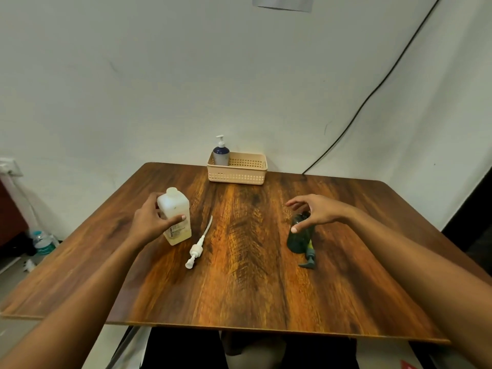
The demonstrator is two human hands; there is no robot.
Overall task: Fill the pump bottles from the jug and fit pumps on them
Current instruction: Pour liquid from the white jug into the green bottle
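Observation:
A white translucent jug [176, 217] stands upright on the left of the wooden table [239, 275], and my left hand [153, 223] is wrapped around its side. A white pump with a long tube [198, 247] lies flat just right of the jug. On the right stands a dark green bottle [300, 237] with no pump on it. My right hand [312, 213] hovers over its top, fingers spread, thumb against its side. A grey-green pump [308, 259] lies on the table at the bottle's foot.
A beige perforated basket [239, 171] sits at the table's far edge, holding a blue-and-white bottle with a pump fitted [221, 153]. A black cable [372, 94] runs down the wall at the right. A water bottle [42, 242] stands on the floor at the left.

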